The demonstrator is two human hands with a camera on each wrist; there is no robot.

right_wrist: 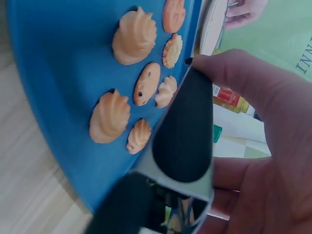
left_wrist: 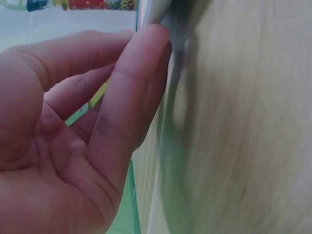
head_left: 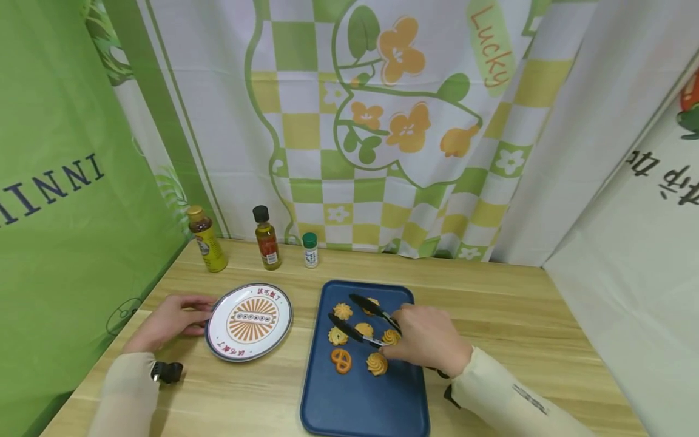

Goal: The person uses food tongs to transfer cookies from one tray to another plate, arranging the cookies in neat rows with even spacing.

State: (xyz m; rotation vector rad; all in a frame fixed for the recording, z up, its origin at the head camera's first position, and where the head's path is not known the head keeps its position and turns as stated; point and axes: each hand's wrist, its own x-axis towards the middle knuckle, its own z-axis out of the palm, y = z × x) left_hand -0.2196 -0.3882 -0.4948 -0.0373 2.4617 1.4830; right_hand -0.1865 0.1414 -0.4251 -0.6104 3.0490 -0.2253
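At the left rim of a round white plate (head_left: 221, 325) with an orange ray pattern, my left hand (head_left: 173, 321) pinches the edge between thumb and fingers. In the left wrist view the thumb (left_wrist: 131, 83) meets the rim at the top. My right hand (head_left: 428, 340) grips black-tipped metal tongs (head_left: 347, 326), their arms spread over the blue tray (head_left: 366, 400). Swirled cookies lie around the tongs, one cookie (head_left: 343, 311) close to the tips. A pretzel (head_left: 341, 361) and another swirled cookie (head_left: 377, 364) sit nearer the front.
Along the back stand a yellow-labelled bottle (head_left: 210, 246), an oil bottle (head_left: 268, 246) with a black cap, and a small green-capped shaker (head_left: 310, 252). Curtains (head_left: 382, 224) border the wooden table (head_left: 491, 303) at the back and sides.
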